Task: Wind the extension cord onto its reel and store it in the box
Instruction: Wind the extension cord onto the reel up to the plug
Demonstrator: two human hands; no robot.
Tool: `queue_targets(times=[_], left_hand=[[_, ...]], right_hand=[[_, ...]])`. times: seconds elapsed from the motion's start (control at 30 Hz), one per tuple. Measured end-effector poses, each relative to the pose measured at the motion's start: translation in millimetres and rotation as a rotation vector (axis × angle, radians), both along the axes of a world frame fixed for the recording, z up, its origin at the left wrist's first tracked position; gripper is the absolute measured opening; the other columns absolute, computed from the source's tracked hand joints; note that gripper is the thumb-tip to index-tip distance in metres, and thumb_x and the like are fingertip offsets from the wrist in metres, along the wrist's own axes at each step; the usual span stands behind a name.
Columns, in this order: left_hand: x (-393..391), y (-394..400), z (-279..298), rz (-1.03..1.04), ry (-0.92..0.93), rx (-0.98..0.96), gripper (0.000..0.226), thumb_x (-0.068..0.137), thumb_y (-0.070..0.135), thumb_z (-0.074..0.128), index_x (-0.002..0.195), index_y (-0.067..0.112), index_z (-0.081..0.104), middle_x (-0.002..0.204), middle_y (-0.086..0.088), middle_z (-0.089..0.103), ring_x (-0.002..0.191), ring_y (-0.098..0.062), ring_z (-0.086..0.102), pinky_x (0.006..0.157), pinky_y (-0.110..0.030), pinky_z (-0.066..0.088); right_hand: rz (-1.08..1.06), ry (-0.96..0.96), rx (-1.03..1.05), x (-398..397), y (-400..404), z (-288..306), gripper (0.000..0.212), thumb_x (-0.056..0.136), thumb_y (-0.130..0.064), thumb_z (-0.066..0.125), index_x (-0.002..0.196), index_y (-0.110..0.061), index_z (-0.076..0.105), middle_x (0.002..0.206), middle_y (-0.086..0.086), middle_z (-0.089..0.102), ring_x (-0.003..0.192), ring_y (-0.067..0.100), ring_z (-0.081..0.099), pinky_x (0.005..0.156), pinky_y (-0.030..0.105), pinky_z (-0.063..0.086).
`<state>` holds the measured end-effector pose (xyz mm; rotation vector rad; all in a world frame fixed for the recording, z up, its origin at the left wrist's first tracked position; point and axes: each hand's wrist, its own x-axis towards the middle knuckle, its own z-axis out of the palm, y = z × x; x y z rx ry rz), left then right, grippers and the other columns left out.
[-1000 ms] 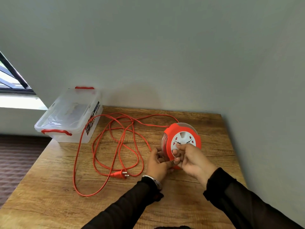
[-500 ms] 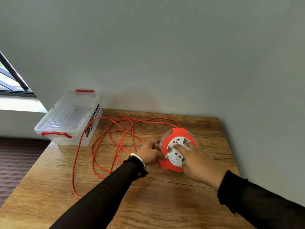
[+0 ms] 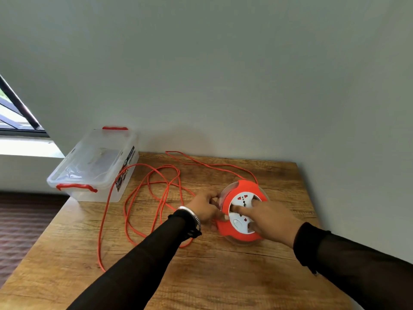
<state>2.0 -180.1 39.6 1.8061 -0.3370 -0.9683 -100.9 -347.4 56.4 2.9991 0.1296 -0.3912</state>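
The clear box [image 3: 93, 166] sat lidded at the table's [image 3: 201, 276] far left corner, its side label unreadable. The reel [image 3: 242, 211] lay on the table, the left hand [image 3: 206, 208] gripping its rim, the right hand [image 3: 268, 219] pressing fingers onto its face, while the cord [image 3: 134, 198] sprawled loose beside the box.

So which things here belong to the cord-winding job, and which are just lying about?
Part of the job:
- reel, flat on the table
- cord, mostly loose
- box, lid on
- left hand at the reel's edge
- right hand on the reel's face

Just there:
- window
- bracelet on the left wrist
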Motion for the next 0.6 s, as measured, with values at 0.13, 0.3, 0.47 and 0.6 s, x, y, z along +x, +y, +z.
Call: queue_targets(times=[0.13,0.3,0.47,0.6], left_hand=[[-12.9,4.2,-12.1,0.106,0.027,-0.089,0.056,0.068,-0.007,0.073,0.116,0.018,0.061,0.101,-0.021,0.069,0.078,-0.038,0.070,0.057,-0.045,0.060],[-30.5,3.1,-29.3,0.308,0.122,-0.202,0.054,0.068,-0.013,0.071,0.114,0.010,0.056,0.089,-0.010,0.059,0.066,-0.028,0.065,0.047,-0.036,0.056],[-51.7,-7.8,-42.9,0.444,0.091,-0.299,0.048,0.067,-0.018,0.069,0.092,0.017,0.047,0.084,-0.005,0.058,0.056,-0.017,0.064,0.043,-0.031,0.052],[-64.4,-16.4,-46.0,0.463,0.096,-0.330,0.053,0.062,-0.010,0.075,0.090,0.018,0.040,0.087,-0.005,0.059,0.063,-0.019,0.064,0.045,-0.030,0.052]], right_hand=[[-0.186,-0.120,0.194,-6.3,11.1,-6.5,0.067,0.088,-0.049,0.053,0.146,-0.044,0.020,0.132,0.006,0.057,0.115,0.024,0.056,0.080,0.031,0.049],[-0.523,-0.189,0.639,-7.3,20.6,-16.8,0.069,0.088,-0.051,0.056,0.145,-0.029,0.026,0.120,0.003,0.065,0.089,0.023,0.068,0.077,0.028,0.052],[-0.877,-0.071,1.173,0.5,31.7,-20.6,0.066,0.092,-0.028,0.059,0.144,-0.022,0.020,0.108,0.002,0.064,0.039,0.014,0.060,0.036,0.020,0.040],[-1.237,0.032,1.655,11.4,35.3,-15.9,0.007,0.094,-0.013,0.052,0.097,-0.006,0.051,0.053,0.007,0.058,0.033,0.011,0.049,0.032,0.014,0.029]])
